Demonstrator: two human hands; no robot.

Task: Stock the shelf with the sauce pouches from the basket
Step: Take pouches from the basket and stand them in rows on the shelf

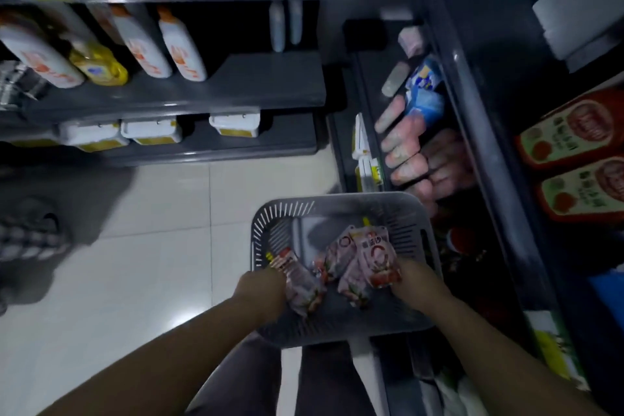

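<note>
Both hands are reaching down into the grey basket, where the sauce pouches are lying in a loose heap. The left hand is curling round one pouch that is lying on a slant. The right hand is gripping the near end of another, its long axis pointing toward the far rim. I am counting about four pouches, though blur is hiding the exact number. The shelf is running along the right, so the right hand is nearer to it. Two red sauce packs are lying there.
</note>
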